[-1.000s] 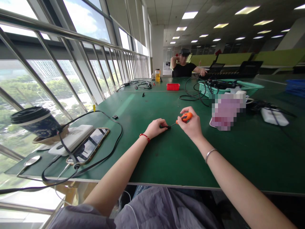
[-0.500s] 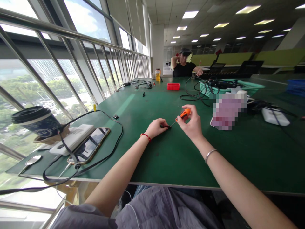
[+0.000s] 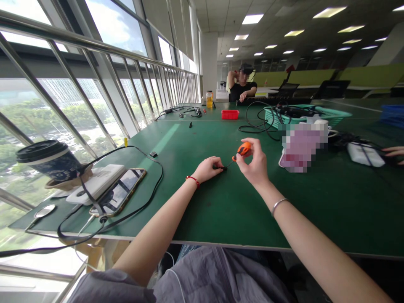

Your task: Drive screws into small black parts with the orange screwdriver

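An orange-and-black screwdriver [image 3: 243, 148] is in my right hand [image 3: 255, 163], the fingers closed round its handle. Its thin shaft slants down and left to a small black part [image 3: 224, 168] on the green table [image 3: 202, 219]. My left hand [image 3: 207, 169] pinches that part against the tabletop from the left, and its fingers cover most of it. The tip of the screwdriver meets the part's right end. What kind of part it is cannot be made out.
Left are a phone [image 3: 118, 192], a white power bank [image 3: 96, 184], a lidded cup [image 3: 49, 160] and looping cables. A red tray [image 3: 230, 114] and a teal basket [image 3: 336, 112] lie farther back. Another person [image 3: 242, 86] sits across; someone's hand [image 3: 394, 152] shows at right.
The screwdriver handle has turned slightly in my right hand; my left hand stays put. The person across has drawn an arm inward, and another person's hand has appeared at the right edge.
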`<act>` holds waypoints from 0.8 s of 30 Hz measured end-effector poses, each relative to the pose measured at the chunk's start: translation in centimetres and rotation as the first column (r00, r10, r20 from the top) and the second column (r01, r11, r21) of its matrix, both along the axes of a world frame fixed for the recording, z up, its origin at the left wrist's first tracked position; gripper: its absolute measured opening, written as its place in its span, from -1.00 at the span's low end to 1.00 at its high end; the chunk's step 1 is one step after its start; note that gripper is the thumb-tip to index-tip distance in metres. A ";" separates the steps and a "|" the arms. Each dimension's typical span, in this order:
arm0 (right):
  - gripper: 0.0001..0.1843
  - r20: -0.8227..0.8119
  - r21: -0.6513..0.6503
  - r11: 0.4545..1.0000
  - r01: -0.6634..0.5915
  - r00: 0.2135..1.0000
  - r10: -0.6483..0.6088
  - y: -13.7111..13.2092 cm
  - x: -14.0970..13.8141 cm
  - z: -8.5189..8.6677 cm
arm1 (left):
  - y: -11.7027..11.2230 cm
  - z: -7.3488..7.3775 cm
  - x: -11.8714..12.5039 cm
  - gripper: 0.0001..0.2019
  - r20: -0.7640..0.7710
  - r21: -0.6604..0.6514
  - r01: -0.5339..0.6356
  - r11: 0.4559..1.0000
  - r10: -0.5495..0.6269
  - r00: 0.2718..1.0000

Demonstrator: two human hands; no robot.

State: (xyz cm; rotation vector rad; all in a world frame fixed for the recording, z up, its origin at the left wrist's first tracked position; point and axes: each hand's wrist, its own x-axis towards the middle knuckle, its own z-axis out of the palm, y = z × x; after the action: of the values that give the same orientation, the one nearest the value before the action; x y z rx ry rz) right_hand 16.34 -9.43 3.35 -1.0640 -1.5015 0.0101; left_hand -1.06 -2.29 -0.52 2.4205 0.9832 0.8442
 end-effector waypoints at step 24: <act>-0.76 -0.023 -0.119 0.991 0.063 0.998 -0.067 -0.5 -0.2 0.6 | 0.2 -0.1 -0.1 -0.98 0.019 -0.020 0.021 1.000 -0.021 1.000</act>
State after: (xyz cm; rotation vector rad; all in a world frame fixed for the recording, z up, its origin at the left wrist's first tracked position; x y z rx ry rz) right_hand 16.18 -9.92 3.90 -1.2028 -1.4555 0.0682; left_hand -1.17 -2.06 -0.62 2.3976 0.9532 0.8438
